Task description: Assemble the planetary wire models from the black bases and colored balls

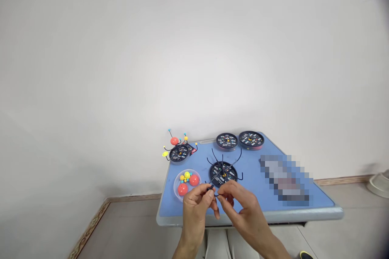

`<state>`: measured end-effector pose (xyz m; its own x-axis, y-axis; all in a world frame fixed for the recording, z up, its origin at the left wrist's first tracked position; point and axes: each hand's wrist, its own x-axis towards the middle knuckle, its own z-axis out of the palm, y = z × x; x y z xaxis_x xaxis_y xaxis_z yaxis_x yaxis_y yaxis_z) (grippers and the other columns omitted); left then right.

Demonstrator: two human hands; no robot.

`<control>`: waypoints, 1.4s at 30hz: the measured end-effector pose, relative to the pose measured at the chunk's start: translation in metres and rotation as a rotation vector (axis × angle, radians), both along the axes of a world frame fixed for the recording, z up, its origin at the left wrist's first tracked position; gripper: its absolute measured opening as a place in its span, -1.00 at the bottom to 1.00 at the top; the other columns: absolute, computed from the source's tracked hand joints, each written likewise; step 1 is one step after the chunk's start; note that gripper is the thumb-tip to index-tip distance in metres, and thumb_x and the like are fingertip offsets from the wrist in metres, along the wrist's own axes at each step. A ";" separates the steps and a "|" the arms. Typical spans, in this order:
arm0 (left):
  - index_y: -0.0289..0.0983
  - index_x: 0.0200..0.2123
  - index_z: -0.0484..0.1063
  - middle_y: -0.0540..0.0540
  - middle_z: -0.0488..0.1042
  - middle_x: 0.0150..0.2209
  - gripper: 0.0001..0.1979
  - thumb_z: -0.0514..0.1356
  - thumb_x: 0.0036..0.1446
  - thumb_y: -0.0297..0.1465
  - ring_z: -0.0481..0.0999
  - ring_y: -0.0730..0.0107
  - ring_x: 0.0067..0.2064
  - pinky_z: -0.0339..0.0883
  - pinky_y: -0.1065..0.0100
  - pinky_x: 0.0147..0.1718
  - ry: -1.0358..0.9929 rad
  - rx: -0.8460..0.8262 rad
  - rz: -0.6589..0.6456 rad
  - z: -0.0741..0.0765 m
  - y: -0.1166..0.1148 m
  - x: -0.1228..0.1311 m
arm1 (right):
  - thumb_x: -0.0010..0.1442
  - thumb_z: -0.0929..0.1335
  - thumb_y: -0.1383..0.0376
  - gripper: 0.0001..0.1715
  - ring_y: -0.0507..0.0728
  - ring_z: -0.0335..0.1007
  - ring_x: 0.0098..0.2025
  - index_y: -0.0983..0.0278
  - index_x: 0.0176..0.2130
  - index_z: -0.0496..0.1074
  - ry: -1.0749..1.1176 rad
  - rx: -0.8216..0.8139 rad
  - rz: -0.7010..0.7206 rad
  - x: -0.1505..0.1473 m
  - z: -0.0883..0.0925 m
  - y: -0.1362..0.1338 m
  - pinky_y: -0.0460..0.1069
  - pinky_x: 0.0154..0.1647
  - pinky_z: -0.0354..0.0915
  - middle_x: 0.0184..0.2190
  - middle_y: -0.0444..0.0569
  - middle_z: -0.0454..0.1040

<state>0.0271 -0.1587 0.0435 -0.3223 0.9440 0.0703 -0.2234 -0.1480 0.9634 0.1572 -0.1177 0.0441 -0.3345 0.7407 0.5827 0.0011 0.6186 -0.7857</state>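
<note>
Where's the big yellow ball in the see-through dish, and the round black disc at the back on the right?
Round yellow ball point(187, 175), head view, on its middle.
Round black disc point(251, 139), head view, on its top face.

Left hand point(196, 214) and right hand point(243, 210) bare, raised close together at lower centre of view, each curled into a pinch, fingertips point(212, 193) almost meeting, both angled inward.

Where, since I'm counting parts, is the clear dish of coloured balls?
In the head view, the dish sits at the near left of the blue table, behind the left hand and beside the black disc.
</note>
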 end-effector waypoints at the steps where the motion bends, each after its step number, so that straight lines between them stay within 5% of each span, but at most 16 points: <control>1: -0.34 -0.37 0.52 0.03 0.37 -0.65 -0.74 0.30 0.02 -0.23 0.35 0.48 -0.61 0.35 0.38 -0.55 0.002 0.014 0.005 -0.002 0.000 0.001 | 0.21 0.32 0.23 -0.84 0.06 0.30 -0.49 0.23 -0.39 0.41 0.050 -0.114 0.015 0.000 0.001 -0.001 -0.06 -0.48 0.27 -0.51 -0.09 0.39; 5: -0.34 -0.35 0.55 -0.01 0.43 -0.60 -0.74 0.30 0.04 -0.23 0.43 0.43 -0.55 0.42 0.33 -0.44 -0.020 0.068 0.066 -0.004 0.000 0.010 | 0.07 0.42 0.05 -0.68 0.07 0.32 -0.50 0.25 -0.33 0.43 0.268 -0.508 0.108 -0.004 0.004 0.000 -0.04 -0.46 0.31 -0.53 -0.12 0.38; 14: -0.28 -0.31 0.56 -0.06 0.54 -0.43 -0.73 0.35 -0.03 -0.22 0.50 0.37 -0.45 0.42 0.36 -0.48 -0.033 0.102 0.194 -0.012 0.004 0.016 | -0.11 0.51 0.02 -0.59 0.03 0.21 -0.57 0.25 -0.42 0.41 0.452 -0.775 0.214 -0.011 0.013 0.000 -0.05 -0.53 0.18 -0.62 -0.16 0.36; 31: -0.22 -0.13 0.58 -0.03 0.44 -0.46 -0.67 0.23 0.12 -0.17 0.33 0.51 -0.56 0.36 0.43 -0.50 0.403 0.087 0.283 -0.005 -0.014 -0.006 | 0.04 0.44 0.09 -0.68 0.00 0.21 -0.56 0.29 -0.45 0.42 0.486 -0.771 0.151 -0.011 0.000 0.009 -0.06 -0.51 0.16 -0.57 -0.16 0.33; 42: -0.26 -0.16 0.54 -0.10 0.43 -0.36 -0.74 0.06 0.25 -0.35 0.41 0.44 -0.42 0.36 0.46 -0.48 0.865 0.106 0.042 0.010 -0.021 -0.003 | 0.07 0.42 0.14 -0.75 -0.04 0.14 -0.58 0.27 -0.41 0.38 0.383 -0.618 0.090 -0.009 0.003 0.000 -0.10 -0.54 0.15 -0.53 -0.18 0.30</control>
<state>0.0236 -0.1800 0.0534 -0.1498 0.9072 0.3932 0.5883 -0.2379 0.7729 0.1487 -0.1177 0.0468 -0.2664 0.9512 0.1554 -0.3736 0.0467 -0.9264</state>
